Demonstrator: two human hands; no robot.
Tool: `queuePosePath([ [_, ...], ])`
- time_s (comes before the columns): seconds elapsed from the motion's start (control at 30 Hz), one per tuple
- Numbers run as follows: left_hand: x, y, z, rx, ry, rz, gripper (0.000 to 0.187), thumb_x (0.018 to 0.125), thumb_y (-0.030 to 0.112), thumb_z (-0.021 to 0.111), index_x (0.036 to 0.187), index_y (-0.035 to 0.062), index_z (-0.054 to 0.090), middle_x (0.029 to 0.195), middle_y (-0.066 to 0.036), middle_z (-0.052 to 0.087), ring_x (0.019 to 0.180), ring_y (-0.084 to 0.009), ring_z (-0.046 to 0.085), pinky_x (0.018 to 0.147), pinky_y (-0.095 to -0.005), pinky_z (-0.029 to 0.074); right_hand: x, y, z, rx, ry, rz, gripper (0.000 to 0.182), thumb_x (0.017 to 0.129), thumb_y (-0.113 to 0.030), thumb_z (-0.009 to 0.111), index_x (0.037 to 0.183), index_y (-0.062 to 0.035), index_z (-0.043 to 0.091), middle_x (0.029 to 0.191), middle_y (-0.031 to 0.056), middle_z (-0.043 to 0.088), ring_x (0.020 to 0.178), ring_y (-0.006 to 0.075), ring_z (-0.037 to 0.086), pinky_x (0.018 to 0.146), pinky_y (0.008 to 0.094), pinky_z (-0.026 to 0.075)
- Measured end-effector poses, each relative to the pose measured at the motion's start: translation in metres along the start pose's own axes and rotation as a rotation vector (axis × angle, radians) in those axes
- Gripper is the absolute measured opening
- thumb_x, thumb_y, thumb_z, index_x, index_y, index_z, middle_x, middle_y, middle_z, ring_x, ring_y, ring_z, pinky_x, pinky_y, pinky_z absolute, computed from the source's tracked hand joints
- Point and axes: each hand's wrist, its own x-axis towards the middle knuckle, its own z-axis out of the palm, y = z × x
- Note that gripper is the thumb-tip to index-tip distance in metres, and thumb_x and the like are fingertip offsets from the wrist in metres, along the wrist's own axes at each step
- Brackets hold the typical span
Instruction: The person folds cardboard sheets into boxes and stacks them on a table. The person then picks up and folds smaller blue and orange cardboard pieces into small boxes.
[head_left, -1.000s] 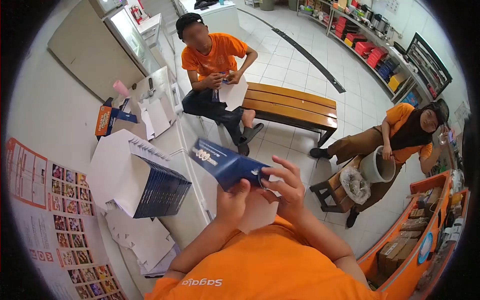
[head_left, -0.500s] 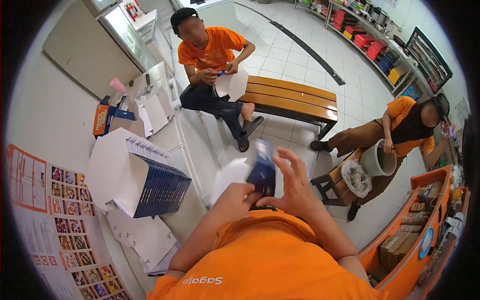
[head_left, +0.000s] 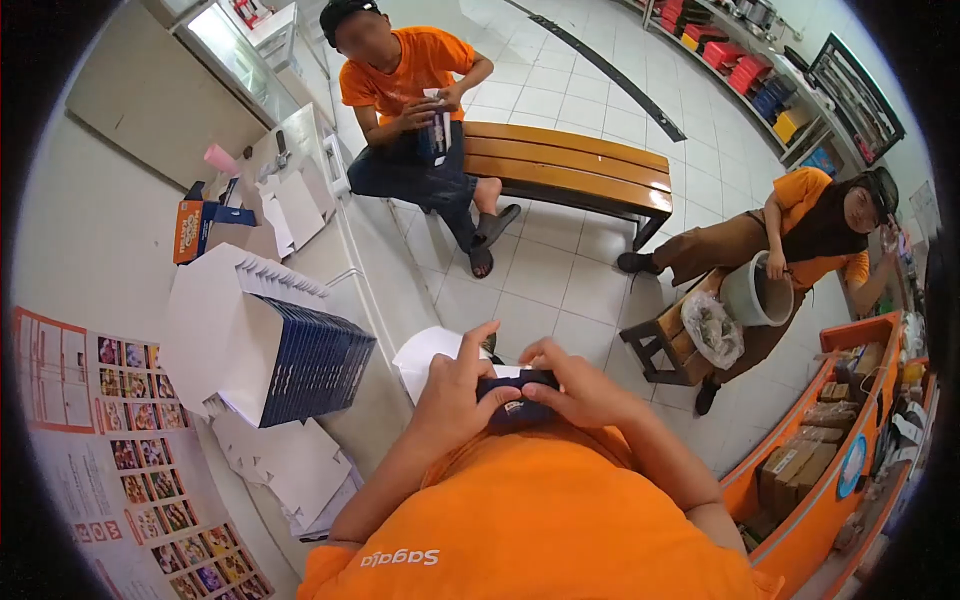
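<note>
We hold a small dark blue carton (head_left: 515, 398) just below the middle of the frame, close against our orange shirt, with its white flap (head_left: 428, 358) sticking out to the upper left. It looks partly folded: the blue body has taken shape between our palms, while the white flap is not yet tucked in, so we judge the closing fold is left. Our left hand (head_left: 452, 392) is clamped on the carton's left end, fingers curled over the top edge and one finger raised. Our right hand (head_left: 580, 385) grips the right end, fingertips pressing down on the upper face; both forearms bend inward toward the chest. To the left, on the white counter (head_left: 370, 420), stands a stack of flat blue cartons (head_left: 300, 365), with loose white sheets (head_left: 285, 470) below it. In the upper part of the frame a seated person (head_left: 410, 110) in orange handles a similar carton beside a wooden bench (head_left: 570, 175). At the right another person (head_left: 800, 250) sits by a grey bucket (head_left: 757, 295).
</note>
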Motion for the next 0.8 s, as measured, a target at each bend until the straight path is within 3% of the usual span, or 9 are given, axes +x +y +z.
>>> queuePosePath([
  [0.1, 0.0, -0.002, -0.002, 0.093, -0.061, 0.042, 0.08, 0.082, 0.028, 0.085, 0.147, 0.0096, 0.043, 0.095, -0.01, 0.073, 0.105, -0.0308, 0.058, 0.092, -0.0418, 0.039, 0.002, 0.005, -0.009, 0.027, 0.003, -0.006, 0.023, 0.101, -0.021, 0.065, 0.108, 0.0005, 0.063, 0.098, 0.0146, 0.071, 0.09, 0.0231, 0.068, 0.078, 0.0352, 0.052],
  [0.17, 0.004, -0.014, 0.022, 0.441, 0.573, 0.293, 0.082, 0.081, 0.044, 0.083, 0.147, 0.0138, 0.045, 0.128, -0.016, 0.063, 0.119, -0.0337, 0.054, 0.101, -0.051, 0.029, 0.006, 0.013, -0.007, -0.081, -0.011, -0.039, 0.025, 0.102, -0.023, 0.065, 0.105, 0.0014, 0.065, 0.096, 0.0164, 0.072, 0.089, 0.0229, 0.07, 0.077, 0.0348, 0.052],
  [0.23, 0.004, -0.001, 0.029, 0.381, 0.546, 0.296, 0.085, 0.077, 0.047, 0.085, 0.146, 0.0145, 0.046, 0.139, -0.021, 0.05, 0.13, -0.0385, 0.045, 0.104, -0.0549, 0.027, 0.014, 0.015, 0.006, 0.471, 0.414, 0.131, 0.029, 0.103, -0.026, 0.064, 0.108, 0.0019, 0.068, 0.096, 0.0085, 0.071, 0.087, 0.015, 0.067, 0.076, 0.0307, 0.053],
  [0.27, 0.005, 0.004, 0.033, 0.319, 0.513, 0.29, 0.087, 0.074, 0.05, 0.086, 0.144, 0.0152, 0.047, 0.15, -0.026, 0.036, 0.14, -0.0432, 0.035, 0.107, -0.0589, 0.026, 0.016, 0.013, 0.008, 0.47, 0.422, 0.123, 0.029, 0.103, -0.026, 0.064, 0.108, 0.0019, 0.068, 0.096, 0.0085, 0.071, 0.087, 0.015, 0.067, 0.076, 0.0307, 0.053],
  [0.3, 0.007, -0.003, 0.044, 0.211, 0.343, 0.286, 0.09, 0.07, 0.049, 0.089, 0.143, 0.016, 0.049, 0.151, -0.034, 0.025, 0.141, -0.0527, 0.028, 0.11, -0.0603, 0.027, 0.015, 0.002, 0.01, 0.62, 0.326, 0.162, 0.029, 0.104, -0.026, 0.063, 0.109, 0.0014, 0.068, 0.094, 0.0058, 0.07, 0.087, 0.0126, 0.066, 0.076, 0.0289, 0.053],
  [0.47, 0.018, -0.017, 0.053, 0.14, 0.363, 0.397, 0.083, 0.069, 0.038, 0.092, 0.138, 0.0166, 0.052, 0.146, -0.033, 0.03, 0.14, -0.0522, 0.03, 0.109, -0.0592, 0.032, 0.01, -0.002, 0.004, 0.767, 0.084, 0.272, 0.035, 0.108, -0.031, 0.055, 0.121, -0.0007, 0.066, 0.106, 0.0029, 0.07, 0.095, 0.0109, 0.064, 0.083, 0.0268, 0.053],
  [0.63, 0.023, -0.005, 0.046, -0.054, 0.356, 0.485, 0.074, 0.064, 0.026, 0.096, 0.126, 0.0154, 0.058, 0.145, -0.029, 0.035, 0.137, -0.0463, 0.038, 0.107, -0.0501, 0.04, 0.008, -0.002, 0.008, 0.612, 0.129, 0.08, 0.036, 0.107, -0.032, 0.055, 0.123, -0.002, 0.066, 0.115, 0.0095, 0.068, 0.105, 0.0192, 0.063, 0.096, 0.0329, 0.049],
  [0.7, 0.028, -0.009, 0.041, -0.15, 0.337, 0.51, 0.074, 0.063, 0.026, 0.097, 0.125, 0.014, 0.058, 0.144, -0.027, 0.038, 0.136, -0.0438, 0.04, 0.108, -0.0493, 0.04, 0.011, 0.004, 0.004, -0.024, 0.796, -0.375, 0.033, 0.101, -0.027, 0.062, 0.125, -0.0035, 0.065, 0.125, 0.0178, 0.062, 0.116, 0.0309, 0.059, 0.106, 0.0416, 0.044],
  [0.8, 0.024, -0.019, 0.037, -0.243, 0.259, 0.629, 0.081, 0.064, 0.028, 0.098, 0.131, 0.0116, 0.056, 0.14, -0.018, 0.052, 0.139, -0.0343, 0.045, 0.112, -0.0488, 0.04, 0.029, 0.009, 0.01, -0.245, 0.873, -0.365, 0.022, 0.092, -0.022, 0.064, 0.109, -0.0081, 0.067, 0.121, 0.0243, 0.061, 0.113, 0.0412, 0.058, 0.101, 0.0497, 0.043],
])
